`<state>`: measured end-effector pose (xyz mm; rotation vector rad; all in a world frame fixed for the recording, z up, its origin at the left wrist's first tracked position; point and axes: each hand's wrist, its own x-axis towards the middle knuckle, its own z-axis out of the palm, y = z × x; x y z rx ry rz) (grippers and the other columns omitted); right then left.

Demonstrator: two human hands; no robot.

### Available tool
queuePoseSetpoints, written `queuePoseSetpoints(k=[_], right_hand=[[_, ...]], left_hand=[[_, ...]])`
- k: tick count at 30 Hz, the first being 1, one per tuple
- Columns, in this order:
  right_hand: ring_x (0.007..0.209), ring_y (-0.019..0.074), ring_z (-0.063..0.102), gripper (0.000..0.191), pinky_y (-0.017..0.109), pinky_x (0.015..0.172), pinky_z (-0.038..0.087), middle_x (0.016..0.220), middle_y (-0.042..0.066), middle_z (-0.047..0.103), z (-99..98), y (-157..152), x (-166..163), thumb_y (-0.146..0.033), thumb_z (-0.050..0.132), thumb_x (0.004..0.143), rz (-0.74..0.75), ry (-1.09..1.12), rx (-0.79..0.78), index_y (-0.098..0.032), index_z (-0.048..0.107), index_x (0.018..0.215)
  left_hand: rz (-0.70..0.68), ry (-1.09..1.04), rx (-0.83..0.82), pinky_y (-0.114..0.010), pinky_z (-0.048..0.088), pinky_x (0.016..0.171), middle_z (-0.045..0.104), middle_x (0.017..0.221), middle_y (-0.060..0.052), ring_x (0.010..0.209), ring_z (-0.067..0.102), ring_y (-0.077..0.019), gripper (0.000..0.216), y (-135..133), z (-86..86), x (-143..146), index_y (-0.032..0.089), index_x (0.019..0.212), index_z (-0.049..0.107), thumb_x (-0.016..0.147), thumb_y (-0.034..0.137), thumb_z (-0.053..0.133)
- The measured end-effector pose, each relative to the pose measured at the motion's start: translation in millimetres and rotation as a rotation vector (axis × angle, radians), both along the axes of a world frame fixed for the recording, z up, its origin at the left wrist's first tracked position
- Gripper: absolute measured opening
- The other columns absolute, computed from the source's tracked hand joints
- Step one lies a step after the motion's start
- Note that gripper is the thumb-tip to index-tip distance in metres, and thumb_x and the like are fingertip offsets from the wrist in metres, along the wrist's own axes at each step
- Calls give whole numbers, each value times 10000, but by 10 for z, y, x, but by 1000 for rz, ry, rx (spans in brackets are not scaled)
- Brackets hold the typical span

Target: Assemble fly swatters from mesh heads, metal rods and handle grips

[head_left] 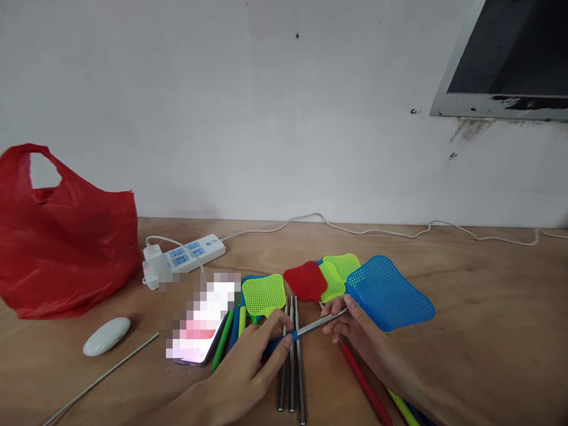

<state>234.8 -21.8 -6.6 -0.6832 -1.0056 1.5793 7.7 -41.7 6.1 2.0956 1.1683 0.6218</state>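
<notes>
A fly swatter with a blue mesh head point(390, 296) and a metal rod point(319, 323) lies across both my hands. My left hand point(252, 361) is closed around its blue grip, mostly hidden by the fingers. With thumb and fingers, my right hand point(355, 328) pinches the rod's far end by the head; the joint itself is covered. Below the held rod, several loose metal rods point(291, 378) lie side by side on the table. Behind the hands are a yellow-green swatter head point(265, 294) and a red swatter head point(304, 280). A red handle point(364, 381) lies under my right wrist.
Left of my hands, a phone point(208, 322) with a blurred, lit screen lies by green, blue and yellow handles. A white power strip point(190, 254), a white oval object point(107, 336) and a red plastic bag point(71, 248) stand farther left. A cable point(373, 231) runs along the wall.
</notes>
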Motion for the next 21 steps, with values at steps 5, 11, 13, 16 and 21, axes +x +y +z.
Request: queuePoseSetpoints(k=[5,11,13,16,21], right_hand=[[749,159,663,289,263,661,509,856,39,689,61,-66,-47,-487,719,845,-20,-52,17,-199,741,843],[776,182,660,372,285,667,505,893,71,707,211,-185,-99,-544,731,802,13,-27,-136,-176,750,851],[751,191,658,401,294,645,502,869,70,708,213,-205,-99,-567,753,761,8,2,-191,-174,738,839],[646,170,626,428,285,589,489,766,40,687,196,-246,-107,-583,782,709,-74,-17,-243,-177,721,827],[522,130,540,477,235,468,431,626,12,636,221,-296,-65,-615,791,670,-94,-111,-306,-162,722,802]], left_hand=[[-19,26,6,-296,401,721,625,819,2,749,544,-184,315,17,28,31,239,1043,558,1038,470,345],[-81,169,31,-280,393,677,624,804,-6,735,571,-187,325,-52,171,5,232,956,559,1048,423,313],[-95,212,41,-275,396,658,634,801,-8,718,587,-188,312,-105,182,-28,235,955,541,1051,402,297],[-81,250,96,-276,405,631,659,782,-8,687,618,-195,299,-182,146,-81,245,959,524,1053,384,276],[-54,361,312,-305,395,537,715,717,-24,598,659,-240,368,-267,123,-199,265,965,544,1048,408,216]])
